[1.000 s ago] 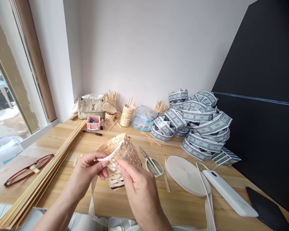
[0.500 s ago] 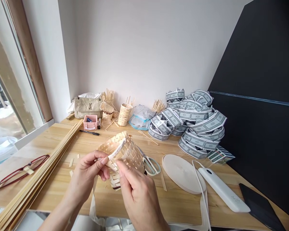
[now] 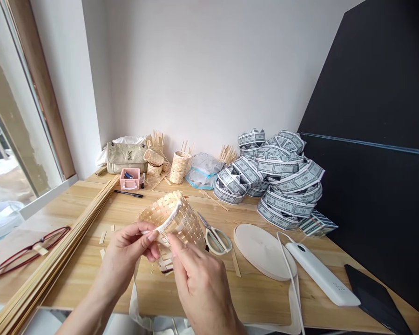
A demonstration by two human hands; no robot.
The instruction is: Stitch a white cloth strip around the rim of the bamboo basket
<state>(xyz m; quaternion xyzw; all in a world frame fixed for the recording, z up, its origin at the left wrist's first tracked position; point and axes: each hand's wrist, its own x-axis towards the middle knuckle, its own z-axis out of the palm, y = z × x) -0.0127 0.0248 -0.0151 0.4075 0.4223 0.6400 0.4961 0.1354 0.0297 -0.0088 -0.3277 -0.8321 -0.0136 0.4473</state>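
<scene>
I hold a small woven bamboo basket (image 3: 181, 217) above the wooden table (image 3: 132, 284), tilted with its rim toward the upper left. A white tape strip (image 3: 167, 220) lies along the rim. My left hand (image 3: 127, 253) pinches the tape end and the rim between thumb and fingers. On the right, my right hand (image 3: 199, 284) is closed on the basket's lower side, its fingers pressed against the weave. More white tape hangs down from the basket toward the table's front edge.
Scissors (image 3: 214, 236) lie just right of the basket, beside a flat tape roll (image 3: 263, 251) and a white power bank (image 3: 323, 273). Red glasses (image 3: 28, 251) and long bamboo strips (image 3: 61, 253) are at left. Patterned boxes (image 3: 279, 179), small baskets (image 3: 179, 166) and a handbag (image 3: 125, 157) line the back.
The basket has been raised and turned slightly in both hands. My view has shifted a little, so the table's things sit further left.
</scene>
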